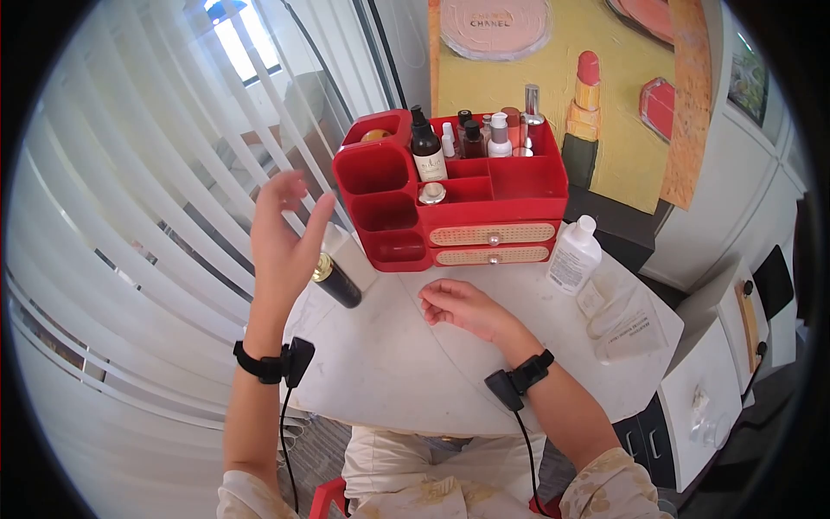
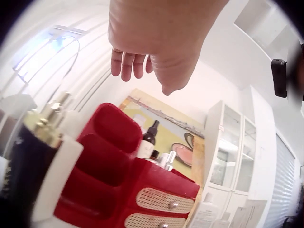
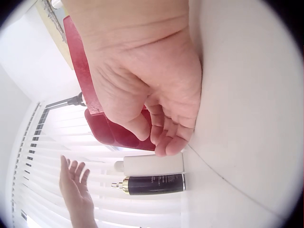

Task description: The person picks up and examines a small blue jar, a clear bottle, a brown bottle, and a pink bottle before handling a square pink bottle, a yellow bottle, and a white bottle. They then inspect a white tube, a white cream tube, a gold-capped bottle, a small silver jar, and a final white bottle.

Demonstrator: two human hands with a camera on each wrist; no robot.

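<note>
My left hand (image 1: pixel 287 238) is raised above the dark bottle with a gold top (image 1: pixel 335 281), thumb and fingers spread and holding nothing. In the right wrist view that dark bottle (image 3: pixel 154 185) stands beside a white bottle (image 3: pixel 154 165), apart from the raised left hand (image 3: pixel 77 192). The right hand (image 1: pixel 467 310) rests on the white table (image 1: pixel 389 372) in front of the red organizer (image 1: pixel 497 209), its fingers loosely curled around nothing. Several bottles stand in the organizer, among them a dark pump bottle (image 1: pixel 428 154).
At the table's right are a white bottle (image 1: pixel 575 255) and a clear pouch (image 1: pixel 627 324). Vertical blinds (image 1: pixel 156 216) hang at the left. Behind the organizer stands a painting (image 1: pixel 536 86), and a white drawer unit (image 1: pixel 705 406) is at the right.
</note>
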